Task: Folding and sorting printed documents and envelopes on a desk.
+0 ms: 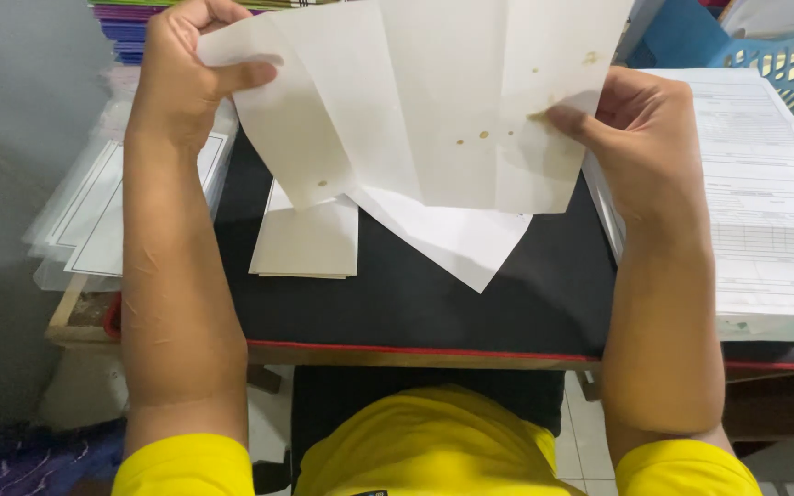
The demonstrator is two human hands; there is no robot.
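Note:
A creased white sheet of paper (pixel 415 101) with small brown stains is held up above a black-topped desk (pixel 434 294). My left hand (pixel 186 69) pinches its upper left corner, thumb on the front. Fingertips of my right hand (pixel 631 129) grip the sheet's right edge. A second white sheet (pixel 457 241) pokes out below the held one. On the desk under the left part lies a small stack of folded papers (pixel 305 243).
A pile of printed forms (pixel 765 211) sits at the right, a blue plastic basket (pixel 788 60) behind it. Papers in clear sleeves (pixel 94 211) lie at the left. Coloured booklets (pixel 126 23) are stacked at the back left. The desk's red-trimmed front edge (pixel 415 351) is near my yellow shirt.

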